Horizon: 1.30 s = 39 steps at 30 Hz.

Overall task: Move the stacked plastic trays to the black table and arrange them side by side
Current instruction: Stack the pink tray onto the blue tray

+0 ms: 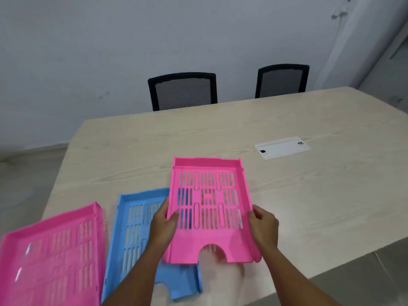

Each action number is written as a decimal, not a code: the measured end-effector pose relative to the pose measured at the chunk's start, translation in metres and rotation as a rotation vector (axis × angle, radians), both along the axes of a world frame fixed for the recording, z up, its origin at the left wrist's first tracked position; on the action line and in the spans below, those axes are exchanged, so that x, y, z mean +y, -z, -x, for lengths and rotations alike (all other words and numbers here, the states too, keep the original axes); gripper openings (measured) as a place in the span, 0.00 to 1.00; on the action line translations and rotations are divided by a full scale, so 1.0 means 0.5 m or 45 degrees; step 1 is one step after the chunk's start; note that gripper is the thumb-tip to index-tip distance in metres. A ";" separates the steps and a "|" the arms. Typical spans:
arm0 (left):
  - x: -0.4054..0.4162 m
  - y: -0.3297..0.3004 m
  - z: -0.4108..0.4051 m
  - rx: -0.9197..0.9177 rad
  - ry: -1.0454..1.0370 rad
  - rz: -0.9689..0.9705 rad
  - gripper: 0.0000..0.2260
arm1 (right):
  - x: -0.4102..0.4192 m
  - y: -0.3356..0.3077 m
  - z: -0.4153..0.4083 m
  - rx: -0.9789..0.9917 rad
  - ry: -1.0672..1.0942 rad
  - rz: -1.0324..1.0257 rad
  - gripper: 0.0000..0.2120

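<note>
So the pink tray (210,208) is gripped at both sides by the left hand (164,224) and right hand (263,226). It should be lowered flat, kept clear of the blue tray (136,235) under the left hand.

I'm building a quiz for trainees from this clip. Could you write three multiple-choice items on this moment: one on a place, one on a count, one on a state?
1. Where does the blue slotted plastic tray lie?
A. Between the two pink trays
B. Beside the white cable cover
C. On a chair

2. How many plastic trays are in view?
A. Two
B. Three
C. Four

3. What is the state of the pink slotted plastic tray on the right?
A. Lying untouched
B. Gripped at both side edges by two hands
C. Stacked under the blue one

Answers:
1. A: the other pink plastic tray lies to its left, the held one to its right.
2. B: two pink and one blue show on the pale wooden table.
3. B: the left hand and right hand clasp its sides.
</note>
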<state>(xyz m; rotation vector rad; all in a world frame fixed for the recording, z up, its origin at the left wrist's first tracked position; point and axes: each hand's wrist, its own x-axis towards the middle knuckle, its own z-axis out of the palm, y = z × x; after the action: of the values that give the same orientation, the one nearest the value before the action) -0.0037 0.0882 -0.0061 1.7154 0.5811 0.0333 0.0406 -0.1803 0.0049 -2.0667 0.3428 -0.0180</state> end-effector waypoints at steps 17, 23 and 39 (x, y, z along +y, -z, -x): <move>0.216 0.005 0.232 0.122 -0.276 -0.191 0.25 | 0.260 0.046 0.117 -0.026 -0.385 -0.015 0.10; 0.203 0.021 0.238 0.142 -0.218 -0.155 0.25 | 0.259 0.048 0.126 -0.067 -0.386 0.020 0.11; 0.161 0.052 0.206 0.201 -0.172 -0.188 0.25 | 0.222 0.046 0.085 -0.059 -0.360 0.101 0.11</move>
<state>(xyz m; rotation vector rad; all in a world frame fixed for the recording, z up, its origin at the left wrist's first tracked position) -0.1065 0.1688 -0.0319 1.8296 0.8289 0.0378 -0.0017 -0.0695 -0.0179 -2.1730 0.0192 0.0926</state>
